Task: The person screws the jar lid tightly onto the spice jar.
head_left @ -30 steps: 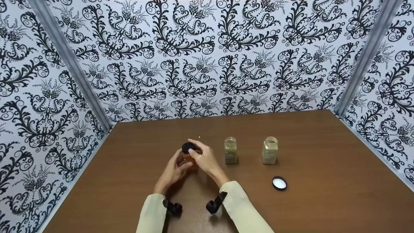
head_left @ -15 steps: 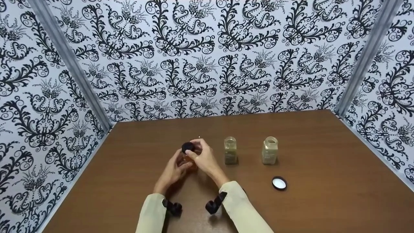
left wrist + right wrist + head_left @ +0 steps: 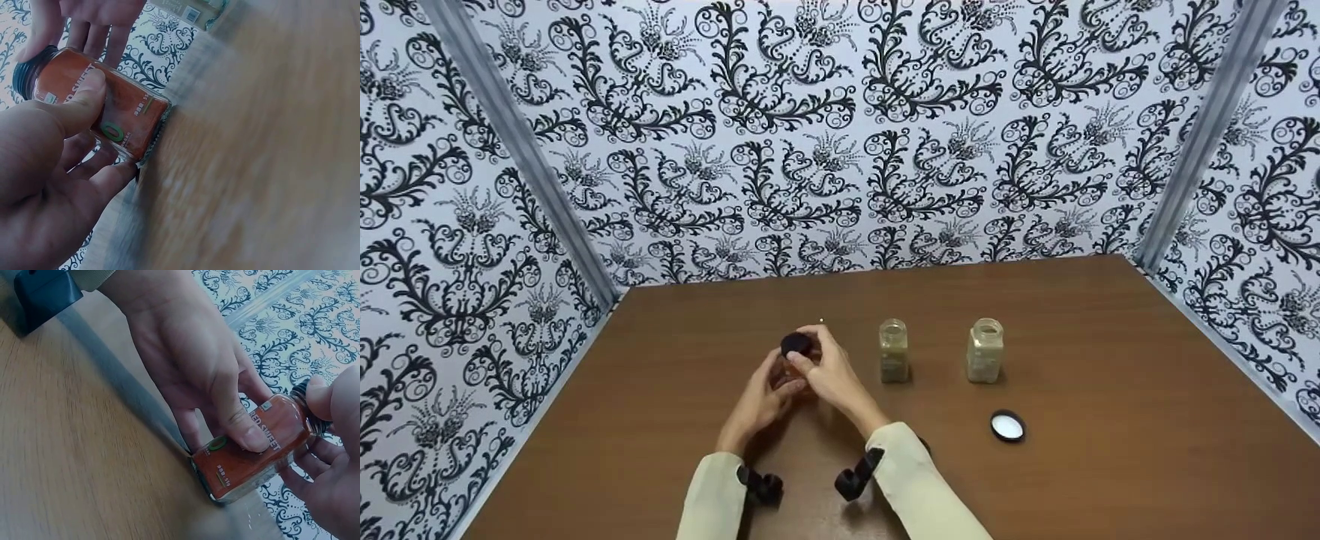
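My left hand (image 3: pixel 761 401) grips a square glass spice jar (image 3: pixel 126 109) of red-orange powder, its thumb pressed on the label. The jar's base meets the wooden tabletop in the right wrist view. On its mouth sits a black ribbed lid (image 3: pixel 796 344). My right hand (image 3: pixel 834 379) pinches that lid between thumb and fingers. In the head view the hands hide most of the jar. To the right stand two lidless glass jars, one with greenish-brown powder (image 3: pixel 894 360) and one with paler powder (image 3: pixel 984 360).
A black lid with a white inside (image 3: pixel 1008 426) lies on the wooden table (image 3: pixel 1110 360), right of the jars. A dark edge of something (image 3: pixel 924 444) shows beside the right sleeve, mostly hidden. Patterned walls (image 3: pixel 840 150) enclose the table's back and sides.
The right hand's fingers and thumb have shifted slightly around the black lid. My left hand keeps its hold on the red-orange jar, and the other jars stay where they were.
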